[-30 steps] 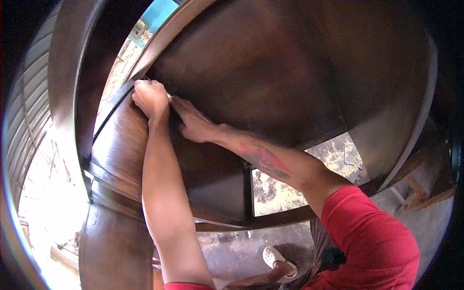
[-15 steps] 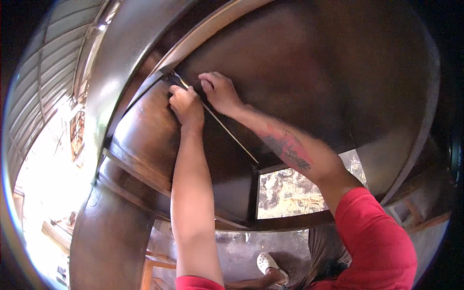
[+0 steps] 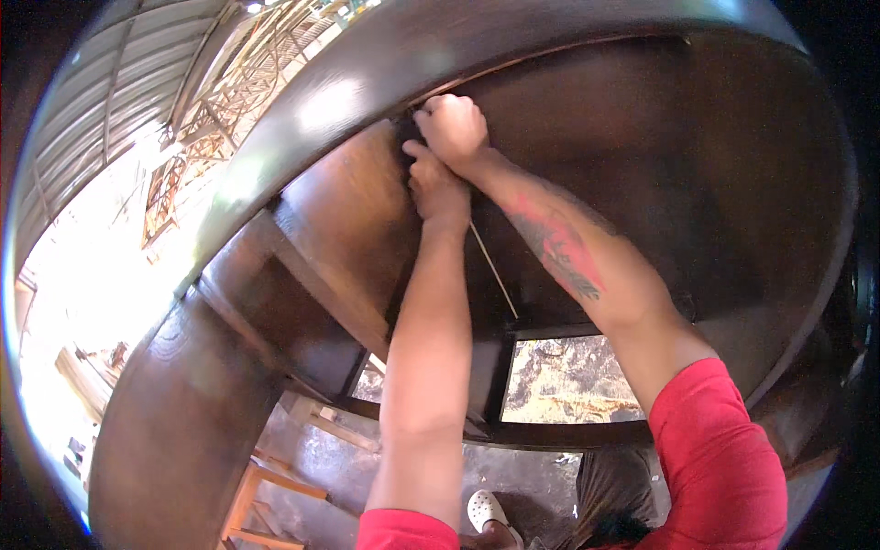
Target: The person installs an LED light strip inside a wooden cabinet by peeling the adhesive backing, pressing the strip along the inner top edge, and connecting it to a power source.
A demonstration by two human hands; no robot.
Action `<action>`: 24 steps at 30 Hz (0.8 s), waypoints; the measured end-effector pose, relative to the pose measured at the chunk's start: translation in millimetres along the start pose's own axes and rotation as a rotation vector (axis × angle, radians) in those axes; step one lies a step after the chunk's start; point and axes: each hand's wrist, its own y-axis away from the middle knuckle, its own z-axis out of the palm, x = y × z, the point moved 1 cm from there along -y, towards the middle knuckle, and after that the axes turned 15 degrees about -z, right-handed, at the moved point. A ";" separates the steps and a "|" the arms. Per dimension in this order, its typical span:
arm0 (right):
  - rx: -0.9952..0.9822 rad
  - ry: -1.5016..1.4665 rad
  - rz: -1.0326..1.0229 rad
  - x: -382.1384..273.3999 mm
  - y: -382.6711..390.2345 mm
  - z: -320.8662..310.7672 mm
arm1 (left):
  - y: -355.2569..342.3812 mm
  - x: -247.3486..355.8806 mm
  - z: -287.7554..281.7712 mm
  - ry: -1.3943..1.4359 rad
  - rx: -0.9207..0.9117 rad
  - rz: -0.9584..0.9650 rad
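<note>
Both my hands are inside a large dark brown wooden cabinet [image 3: 605, 165], up by a far inner corner just under its curved top edge. My right hand [image 3: 456, 130] is closed, the knuckles turned up; whatever its fingers hold is hidden. Just below it my left hand [image 3: 436, 183] presses against the inner panels with curled fingers, and I cannot make out what it grips. A thin pale strip [image 3: 495, 270] runs from beneath my left hand down along the joint between two panels.
Below the cabinet's square opening [image 3: 561, 380] a stained wall shows. An orange wooden stool [image 3: 275, 495] stands on the concrete floor at lower left, near a loose board [image 3: 344, 431]. My foot wears a white clog [image 3: 486, 509]. A corrugated metal roof [image 3: 137, 64] rises at upper left.
The view has shifted, so the cabinet's frame and top edge sit differently. My right hand has moved up into the corner above my left hand and its fingers have closed tighter.
</note>
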 end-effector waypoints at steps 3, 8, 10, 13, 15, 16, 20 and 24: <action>-0.022 0.014 0.059 -1.4 -4.4 -3.3 | -0.7 6.4 -0.8 -0.001 -0.002 -0.100; -0.016 -0.094 0.103 -1.6 -5.0 11.5 | 4.9 -2.8 -1.4 0.121 0.004 -0.105; 0.008 -0.055 0.046 3.9 -2.9 16.7 | 9.7 -1.8 -2.2 0.118 -0.015 -0.102; 0.130 0.007 -0.037 19.1 -4.3 27.1 | 12.4 4.2 0.7 0.167 -0.024 -0.105; 0.148 0.054 -0.083 21.5 -5.7 28.5 | 12.5 3.5 0.9 0.117 0.007 -0.112; 0.162 0.050 -0.051 21.5 -2.6 28.0 | 14.3 4.6 0.2 0.111 -0.001 -0.125; 0.166 -0.162 -0.144 23.8 -0.4 32.1 | 10.0 1.0 0.5 0.110 -0.017 -0.160; 0.095 -0.214 -0.182 23.6 2.3 20.9 | 10.0 1.4 4.7 0.112 0.007 -0.136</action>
